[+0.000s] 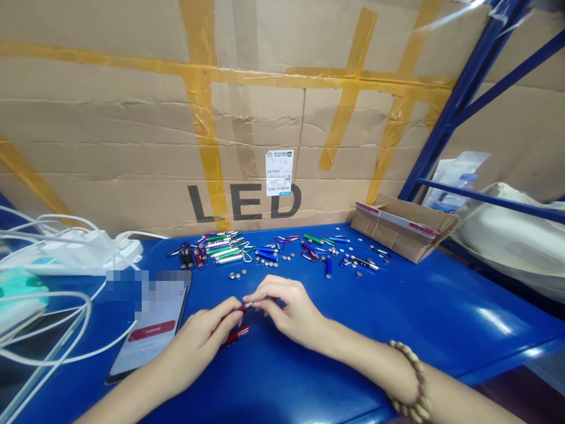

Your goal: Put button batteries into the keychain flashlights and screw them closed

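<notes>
My left hand (205, 330) is closed, thumb and fingers pinching a small red flashlight (243, 307) above the blue table. My right hand (286, 303) meets it from the other side, its fingertips closed on the flashlight's silvery end. Another bit of dark red shows behind the right fingers; I cannot tell whether it belongs to the same piece. Just under the left fingertips lies a red metal tube (237, 335), partly covered by that hand. Farther back, silver and green flashlights (227, 253) lie in a pile, with small button cells (238, 275) in front.
Blue tubes (328, 267), carabiner clips (308, 257) and more cells are scattered toward the back right. A phone (152, 335) lies left of my hands, beside white cables and a power strip (35, 263). A cardboard tray (404, 227) stands back right, before a large taped carton (145, 147).
</notes>
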Motion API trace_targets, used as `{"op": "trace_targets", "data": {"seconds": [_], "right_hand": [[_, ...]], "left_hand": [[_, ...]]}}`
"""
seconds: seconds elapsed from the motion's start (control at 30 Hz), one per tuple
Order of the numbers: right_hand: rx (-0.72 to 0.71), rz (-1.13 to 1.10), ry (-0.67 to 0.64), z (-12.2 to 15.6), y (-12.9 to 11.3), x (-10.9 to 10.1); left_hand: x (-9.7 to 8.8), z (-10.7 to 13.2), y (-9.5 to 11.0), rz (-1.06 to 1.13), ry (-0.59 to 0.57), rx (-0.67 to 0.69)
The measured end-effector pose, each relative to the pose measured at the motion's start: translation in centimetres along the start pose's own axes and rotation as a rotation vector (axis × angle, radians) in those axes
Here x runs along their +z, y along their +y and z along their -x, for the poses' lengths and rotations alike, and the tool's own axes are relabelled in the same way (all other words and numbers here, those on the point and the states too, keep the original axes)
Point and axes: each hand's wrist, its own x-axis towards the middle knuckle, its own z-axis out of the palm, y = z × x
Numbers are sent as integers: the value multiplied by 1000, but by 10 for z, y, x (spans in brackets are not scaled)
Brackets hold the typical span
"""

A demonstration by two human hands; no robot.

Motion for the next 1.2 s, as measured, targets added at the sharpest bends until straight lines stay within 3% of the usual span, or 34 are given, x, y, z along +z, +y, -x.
{"op": "trace_targets", "data": {"seconds": [0.1, 0.27, 0.43, 0.53, 0.63, 0.87, 1.2], "right_hand": [[59, 3, 67, -7, 12, -11], [226, -1, 312, -21, 49, -42], [291, 27, 458, -25, 78, -66], [314, 35, 462, -25, 85, -70], [309, 42, 440, -24, 85, -69], [266, 79, 418, -26, 79, -74], [230, 208, 507, -28, 80, -103]], "left_hand": [[-5, -2, -1, 11, 52, -17], [-15, -12, -4, -21, 150, 16], [-8, -32, 7, -61, -36, 55], [4, -50, 14, -78, -32, 82], [10, -71, 15, -99, 45, 73], [7, -105, 1, -155, 152, 86], [-5, -127, 11, -251, -7, 140]]}}
